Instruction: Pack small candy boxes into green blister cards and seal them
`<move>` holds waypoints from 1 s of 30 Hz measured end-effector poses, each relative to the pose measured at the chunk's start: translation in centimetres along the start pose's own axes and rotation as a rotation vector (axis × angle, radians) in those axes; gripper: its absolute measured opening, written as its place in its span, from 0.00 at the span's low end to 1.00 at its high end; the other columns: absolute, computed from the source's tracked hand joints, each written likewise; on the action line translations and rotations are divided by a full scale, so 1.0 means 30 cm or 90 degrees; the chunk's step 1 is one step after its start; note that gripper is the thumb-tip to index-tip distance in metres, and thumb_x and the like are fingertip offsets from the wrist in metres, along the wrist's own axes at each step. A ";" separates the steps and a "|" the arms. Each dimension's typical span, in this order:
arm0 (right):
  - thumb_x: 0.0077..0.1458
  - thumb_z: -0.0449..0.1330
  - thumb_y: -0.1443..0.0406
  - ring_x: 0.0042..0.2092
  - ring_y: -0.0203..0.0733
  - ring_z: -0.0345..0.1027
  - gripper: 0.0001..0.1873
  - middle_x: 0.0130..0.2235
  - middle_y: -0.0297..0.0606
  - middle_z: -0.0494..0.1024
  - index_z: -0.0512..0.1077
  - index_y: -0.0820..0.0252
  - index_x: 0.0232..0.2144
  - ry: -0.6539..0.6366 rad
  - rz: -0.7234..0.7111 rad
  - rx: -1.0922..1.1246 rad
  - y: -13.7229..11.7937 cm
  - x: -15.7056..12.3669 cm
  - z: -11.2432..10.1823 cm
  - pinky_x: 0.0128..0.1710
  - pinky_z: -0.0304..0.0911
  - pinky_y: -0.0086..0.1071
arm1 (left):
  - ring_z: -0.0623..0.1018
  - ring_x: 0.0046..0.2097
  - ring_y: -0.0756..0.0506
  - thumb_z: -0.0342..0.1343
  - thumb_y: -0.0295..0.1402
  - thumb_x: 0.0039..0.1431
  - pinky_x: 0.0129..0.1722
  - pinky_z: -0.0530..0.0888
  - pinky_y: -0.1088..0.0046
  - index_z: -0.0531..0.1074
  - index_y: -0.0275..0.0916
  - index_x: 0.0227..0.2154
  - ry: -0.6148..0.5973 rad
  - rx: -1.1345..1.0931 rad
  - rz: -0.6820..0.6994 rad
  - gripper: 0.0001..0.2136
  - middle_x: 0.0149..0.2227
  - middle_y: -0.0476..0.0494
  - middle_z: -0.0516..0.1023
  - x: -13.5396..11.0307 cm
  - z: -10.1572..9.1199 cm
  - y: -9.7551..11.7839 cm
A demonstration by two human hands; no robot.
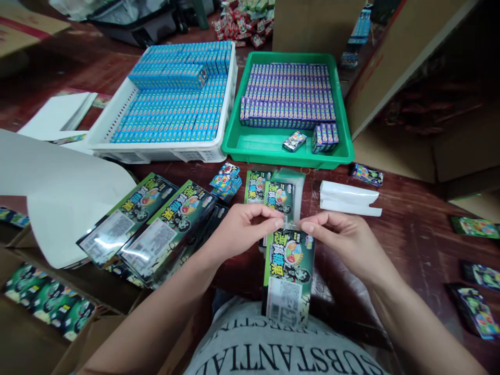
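My left hand [244, 227] and my right hand [339, 235] both pinch the top edge of a green and black printed packet in clear film [288, 273]. The packet hangs upright in front of my chest, above the dark wooden table [406, 229]. More of the same packets [278, 197] lie just behind my fingers. Two long packs [148, 224] lie flat to the left of my left forearm.
A white tray [105, 138] of blue boxes and a green tray [273, 151] of purple boxes stand at the back. A white folded strip [347, 200] lies right of centre. Loose small boxes [225, 179] and cardboard boxes [50, 312] sit at the left. Loose packets [478, 307] lie at the right.
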State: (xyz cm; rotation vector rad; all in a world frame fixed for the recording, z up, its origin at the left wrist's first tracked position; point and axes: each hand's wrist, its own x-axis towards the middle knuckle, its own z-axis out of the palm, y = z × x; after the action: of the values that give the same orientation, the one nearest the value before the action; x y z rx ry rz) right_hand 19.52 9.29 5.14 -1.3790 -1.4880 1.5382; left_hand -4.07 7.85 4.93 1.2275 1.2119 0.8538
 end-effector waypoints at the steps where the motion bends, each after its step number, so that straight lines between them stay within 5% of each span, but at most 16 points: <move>1: 0.57 0.68 0.53 0.39 0.41 0.78 0.12 0.39 0.38 0.86 0.83 0.53 0.35 -0.007 0.000 -0.004 0.006 -0.013 -0.004 0.41 0.74 0.36 | 0.82 0.43 0.46 0.64 0.36 0.60 0.47 0.77 0.66 0.81 0.39 0.36 -0.013 -0.005 0.012 0.07 0.42 0.43 0.85 -0.003 -0.004 -0.003; 5: 0.61 0.64 0.53 0.45 0.45 0.79 0.15 0.48 0.38 0.85 0.81 0.48 0.47 -0.054 -0.009 -0.019 0.026 -0.065 -0.021 0.46 0.76 0.41 | 0.80 0.35 0.48 0.64 0.37 0.60 0.38 0.76 0.70 0.81 0.37 0.32 0.031 0.056 0.006 0.08 0.34 0.45 0.84 -0.005 -0.004 -0.014; 9: 0.62 0.64 0.55 0.58 0.48 0.73 0.15 0.56 0.38 0.81 0.79 0.46 0.50 -0.057 -0.028 -0.044 0.041 -0.106 -0.043 0.62 0.67 0.47 | 0.80 0.34 0.49 0.64 0.37 0.60 0.38 0.76 0.71 0.81 0.38 0.32 0.007 0.058 0.001 0.08 0.33 0.46 0.84 -0.003 0.011 -0.013; 14: 0.60 0.65 0.54 0.51 0.47 0.77 0.31 0.61 0.45 0.74 0.65 0.45 0.63 -0.078 0.019 -0.034 0.110 -0.216 -0.032 0.49 0.76 0.42 | 0.80 0.40 0.48 0.66 0.36 0.59 0.45 0.75 0.70 0.79 0.39 0.31 -0.015 0.091 0.111 0.06 0.37 0.46 0.82 -0.035 -0.008 0.011; 16: 0.59 0.65 0.52 0.42 0.45 0.78 0.27 0.50 0.44 0.80 0.69 0.49 0.58 -0.176 0.075 -0.085 0.156 -0.270 -0.015 0.41 0.76 0.38 | 0.78 0.38 0.49 0.64 0.35 0.61 0.40 0.74 0.71 0.78 0.38 0.35 0.018 0.178 0.123 0.06 0.35 0.46 0.79 -0.044 -0.022 0.016; 18: 0.62 0.61 0.50 0.37 0.44 0.76 0.16 0.38 0.39 0.81 0.75 0.53 0.42 -0.294 0.121 -0.176 0.196 -0.310 0.001 0.36 0.73 0.35 | 0.76 0.38 0.48 0.60 0.33 0.63 0.39 0.74 0.70 0.78 0.38 0.42 0.016 0.260 0.148 0.07 0.35 0.46 0.76 -0.042 -0.028 0.017; 20: 0.66 0.55 0.49 0.36 0.43 0.75 0.18 0.33 0.36 0.80 0.75 0.54 0.35 -0.352 0.129 -0.245 0.221 -0.327 0.014 0.36 0.70 0.34 | 0.77 0.41 0.47 0.56 0.30 0.64 0.42 0.74 0.68 0.79 0.39 0.44 -0.002 0.300 0.175 0.10 0.37 0.44 0.76 -0.027 -0.020 0.012; 24: 0.67 0.54 0.50 0.35 0.42 0.75 0.17 0.34 0.35 0.81 0.76 0.52 0.37 -0.350 0.081 -0.335 0.240 -0.316 0.051 0.35 0.66 0.33 | 0.78 0.42 0.46 0.61 0.35 0.63 0.45 0.74 0.67 0.80 0.39 0.33 0.029 0.261 0.187 0.06 0.36 0.45 0.78 0.023 0.024 -0.016; 30: 0.70 0.47 0.57 0.29 0.39 0.73 0.20 0.30 0.38 0.81 0.74 0.57 0.33 -0.265 -0.005 -0.482 0.217 -0.259 0.071 0.30 0.61 0.32 | 0.79 0.40 0.45 0.60 0.35 0.65 0.45 0.74 0.66 0.77 0.39 0.29 0.199 0.309 0.166 0.09 0.34 0.46 0.79 0.093 0.059 -0.074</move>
State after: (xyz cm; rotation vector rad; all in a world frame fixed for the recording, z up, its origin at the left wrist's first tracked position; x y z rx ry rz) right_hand 21.38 0.11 0.72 -1.4753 -2.5071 1.3574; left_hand -2.07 9.72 2.03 1.7153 1.5946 1.0020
